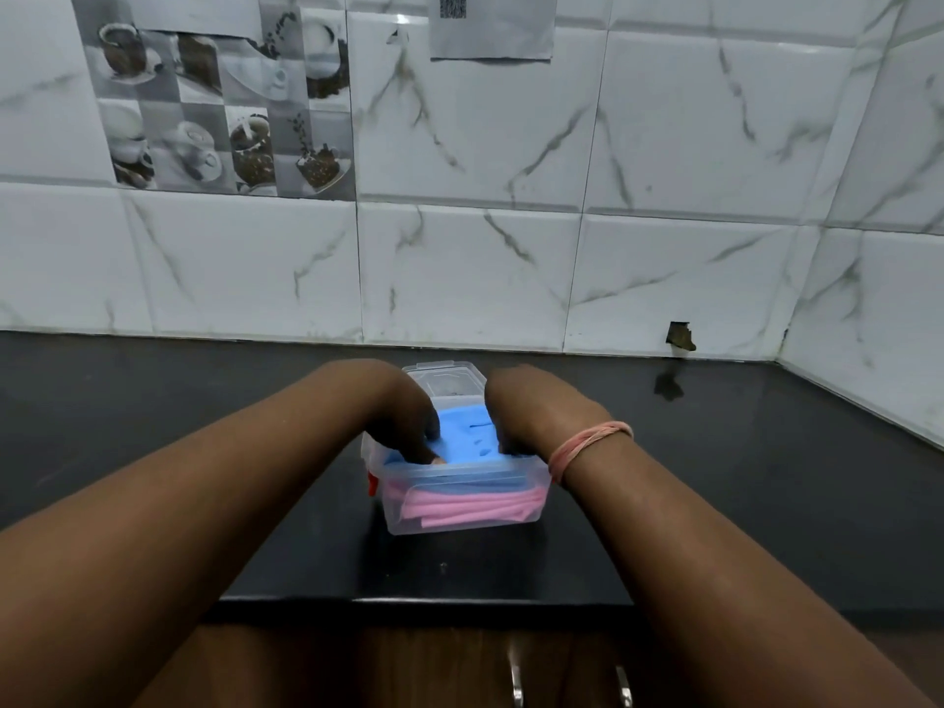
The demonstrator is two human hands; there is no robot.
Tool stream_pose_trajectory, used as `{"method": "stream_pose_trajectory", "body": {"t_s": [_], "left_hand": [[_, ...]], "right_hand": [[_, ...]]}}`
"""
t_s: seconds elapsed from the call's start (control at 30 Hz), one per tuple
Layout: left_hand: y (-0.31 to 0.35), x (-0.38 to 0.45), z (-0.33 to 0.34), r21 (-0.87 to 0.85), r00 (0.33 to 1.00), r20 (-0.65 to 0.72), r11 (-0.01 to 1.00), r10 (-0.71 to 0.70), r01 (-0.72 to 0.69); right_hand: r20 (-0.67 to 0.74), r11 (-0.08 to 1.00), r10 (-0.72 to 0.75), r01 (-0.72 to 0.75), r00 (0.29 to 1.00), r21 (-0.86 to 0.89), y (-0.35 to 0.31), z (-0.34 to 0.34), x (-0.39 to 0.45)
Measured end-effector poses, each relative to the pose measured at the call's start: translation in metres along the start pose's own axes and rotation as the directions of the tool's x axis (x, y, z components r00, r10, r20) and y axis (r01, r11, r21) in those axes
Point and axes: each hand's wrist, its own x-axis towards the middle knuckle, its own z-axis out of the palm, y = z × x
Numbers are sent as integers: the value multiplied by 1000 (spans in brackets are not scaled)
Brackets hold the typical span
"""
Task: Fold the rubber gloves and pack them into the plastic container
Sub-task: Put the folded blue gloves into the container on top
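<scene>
A clear plastic container (459,523) stands on the black counter near its front edge. Folded pink gloves (470,508) lie at its bottom, seen through the front wall. A folded blue glove (467,434) lies on top of them, filling the opening. My left hand (403,416) presses down on the blue glove's left side, fingers curled into the container. On the glove's right side my right hand (516,416) presses in the same way, fingertips hidden inside. The clear lid (444,383) stands hinged open behind the container.
The black counter (204,411) runs to a white marble-tiled wall at the back and right. A small red tab (372,483) sticks out at the container's left side. Brown debris (681,335) sits at the wall's base. Cabinet handles (569,682) show below the counter edge.
</scene>
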Motion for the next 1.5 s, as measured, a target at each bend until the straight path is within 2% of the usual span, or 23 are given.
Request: {"method": "stream_pose_trajectory", "body": {"t_s": [0.07,0.17,0.27,0.4,0.47,0.6,0.67,0.83,0.97,1.1,1.17,1.23,1.37,1.5], "left_hand": [[1,4,3,9,1000,-27,1000,2,-2],[0,8,6,46,997,-79,999,6,-2],[2,11,14,90,993,-118,996,10,1],[2,13,18,93,989,-145,996,16,-2],[-2,11,14,56,993,-113,998,20,-14],[-13,1,-2,-36,992,-121,998,39,-44],[-15,1,-5,-11,989,-143,999,31,-33],[-16,7,4,22,999,-15,999,-32,32],[-12,9,6,77,999,24,996,-41,39],[-7,11,1,106,998,49,993,-50,45],[-8,10,-3,95,997,57,994,-50,44],[-10,7,-9,85,999,32,996,-29,26],[-11,5,-19,73,998,-61,997,26,-22],[-12,16,-5,74,1000,-14,997,-5,7]], "right_hand": [[17,1000,-8,8,1000,23,-4,8,2],[137,1000,1,-3,991,18,-5,9,7],[246,999,37,-33,968,-20,-3,8,15],[325,996,47,-19,945,-89,-9,-2,17],[338,995,39,-6,940,-97,-11,-13,18],[200,994,21,2,980,-110,-15,-35,19],[292,995,51,-22,955,-102,-19,-39,18],[426,989,129,-86,895,-120,-18,-25,25],[545,986,164,-121,822,-115,-14,-24,31],[487,977,124,-22,865,-210,-22,-26,32],[495,977,122,-17,860,-212,-26,-36,30],[505,982,126,-33,854,-188,-26,-46,29],[451,999,30,-7,892,-52,-23,-38,37],[485,999,53,-50,873,-19,-23,-10,43]]}}
